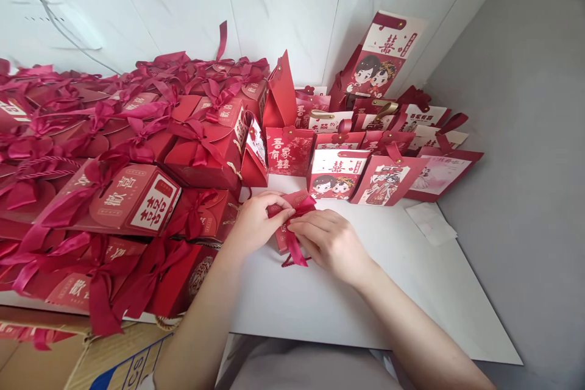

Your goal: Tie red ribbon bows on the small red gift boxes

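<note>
A small red gift box (280, 241) lies on the white table in front of me, partly covered by both hands. A dark pink satin ribbon (296, 251) runs across it, with a loose tail hanging toward me over a dark cord handle (287, 262). My left hand (261, 220) is at the box's left side, thumb and fingers closed on the ribbon near its middle. From the right, my right hand (333, 240) pinches the same ribbon with fingertips together. The fingertips of both hands nearly meet, and whether a knot is there is hidden.
Stacked red boxes with ribbon bows (137, 195) crowd the left side. Several upright red gift bags (339, 174) stand behind the work spot. A folded white paper (430, 223) lies near the table's right edge. An open cardboard carton (98, 359) sits below at left.
</note>
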Available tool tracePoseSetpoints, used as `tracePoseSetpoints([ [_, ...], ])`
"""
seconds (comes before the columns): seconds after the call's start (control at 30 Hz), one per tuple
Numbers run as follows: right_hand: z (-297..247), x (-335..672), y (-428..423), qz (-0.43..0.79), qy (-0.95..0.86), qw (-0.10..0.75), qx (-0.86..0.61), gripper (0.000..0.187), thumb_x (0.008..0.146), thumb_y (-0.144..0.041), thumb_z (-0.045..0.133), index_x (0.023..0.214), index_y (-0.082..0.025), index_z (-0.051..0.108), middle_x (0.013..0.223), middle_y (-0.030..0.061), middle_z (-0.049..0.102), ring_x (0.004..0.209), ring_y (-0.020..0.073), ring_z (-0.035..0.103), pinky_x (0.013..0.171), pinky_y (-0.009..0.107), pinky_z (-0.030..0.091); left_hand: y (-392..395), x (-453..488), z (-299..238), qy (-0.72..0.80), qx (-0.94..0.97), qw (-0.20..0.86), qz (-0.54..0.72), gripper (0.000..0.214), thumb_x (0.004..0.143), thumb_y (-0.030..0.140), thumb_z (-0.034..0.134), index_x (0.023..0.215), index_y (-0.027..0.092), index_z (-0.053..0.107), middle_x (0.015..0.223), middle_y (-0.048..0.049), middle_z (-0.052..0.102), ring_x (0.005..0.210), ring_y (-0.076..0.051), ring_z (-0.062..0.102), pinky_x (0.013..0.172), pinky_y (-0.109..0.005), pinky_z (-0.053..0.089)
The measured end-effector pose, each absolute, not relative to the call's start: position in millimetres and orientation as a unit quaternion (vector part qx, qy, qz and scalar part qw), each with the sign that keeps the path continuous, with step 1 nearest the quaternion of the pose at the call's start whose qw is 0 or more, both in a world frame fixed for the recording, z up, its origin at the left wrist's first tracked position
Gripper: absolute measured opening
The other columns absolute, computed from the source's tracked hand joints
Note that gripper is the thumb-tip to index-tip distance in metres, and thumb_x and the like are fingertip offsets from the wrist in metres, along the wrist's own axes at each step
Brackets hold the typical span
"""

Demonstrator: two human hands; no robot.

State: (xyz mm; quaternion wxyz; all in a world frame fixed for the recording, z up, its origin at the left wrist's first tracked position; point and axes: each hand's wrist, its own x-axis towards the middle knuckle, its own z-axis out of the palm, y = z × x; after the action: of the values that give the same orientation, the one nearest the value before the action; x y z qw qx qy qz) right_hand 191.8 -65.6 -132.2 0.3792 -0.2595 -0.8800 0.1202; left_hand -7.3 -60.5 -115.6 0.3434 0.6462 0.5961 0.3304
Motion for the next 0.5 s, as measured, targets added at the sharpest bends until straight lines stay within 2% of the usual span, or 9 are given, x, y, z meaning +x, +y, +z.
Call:
tracePoseSetpoints([
  [0.1,-119,208,-64,0.182,-0.851,0.410,-0.271,0.026,0.098,-0.016,0.055,0.122,-0.023,0.063,0.127,0.0100,0.070,0.117,0.0226,0.066,0.098,0.042,0.053,-63,-10,-113,0.591,0.636,0.344,0.359,0.018,0.089,0.038,0.064,0.088,0.023,0.073,0.122,-0.0058,0.070,0.115,-0.026,0.064,0.099,-0.036,0.047],
  [0.17,-116,218,-58,0.203,-0.793,0.467,-0.333,0.024,0.099,-0.019,0.053,0.120,-0.024,0.063,0.124,0.0099,0.070,0.115,0.0235,0.065,0.097,0.043,0.053,-67,-10,-112,0.605,0.601,0.332,0.403,0.023,0.092,0.043,0.061,0.097,0.023,0.071,0.120,-0.0063,0.070,0.112,-0.024,0.064,0.094,-0.034,0.049],
  [0.23,-119,222,-47,0.262,-0.714,0.507,-0.406,0.015,0.100,-0.029,0.055,0.112,-0.024,0.064,0.112,0.0084,0.072,0.103,0.0228,0.068,0.089,0.041,0.055,-72,-10,-112,0.637,0.554,0.302,0.443,0.027,0.092,0.048,0.060,0.099,0.023,0.066,0.108,-0.0055,0.071,0.100,-0.021,0.065,0.084,-0.030,0.050],
  [0.37,-135,214,-27,0.441,-0.608,0.476,-0.458,0.032,0.098,-0.052,0.053,0.094,-0.022,0.061,0.094,0.0048,0.070,0.081,0.0186,0.064,0.075,0.033,0.053,-86,-10,-114,0.708,0.516,0.241,0.417,0.039,0.091,0.057,0.057,0.076,0.021,0.052,0.074,0.0011,0.059,0.071,-0.015,0.055,0.066,-0.025,0.041],
  [0.43,-142,206,-23,0.459,-0.597,0.468,-0.463,0.037,0.097,-0.057,0.052,0.088,-0.022,0.060,0.089,0.0029,0.067,0.079,0.0172,0.060,0.074,0.031,0.050,-92,-10,-114,0.725,0.521,0.251,0.375,0.049,0.094,0.060,0.051,0.066,0.020,0.043,0.063,0.0029,0.048,0.063,-0.014,0.045,0.061,-0.026,0.035],
  [0.5,-144,199,-23,0.469,-0.593,0.464,-0.462,0.039,0.096,-0.058,0.053,0.084,-0.021,0.059,0.086,0.0014,0.063,0.080,0.0165,0.056,0.073,0.029,0.047,-95,-9,-115,0.724,0.525,0.276,0.352,0.052,0.094,0.061,0.049,0.064,0.019,0.040,0.062,0.0032,0.043,0.063,-0.013,0.041,0.060,-0.026,0.031],
])
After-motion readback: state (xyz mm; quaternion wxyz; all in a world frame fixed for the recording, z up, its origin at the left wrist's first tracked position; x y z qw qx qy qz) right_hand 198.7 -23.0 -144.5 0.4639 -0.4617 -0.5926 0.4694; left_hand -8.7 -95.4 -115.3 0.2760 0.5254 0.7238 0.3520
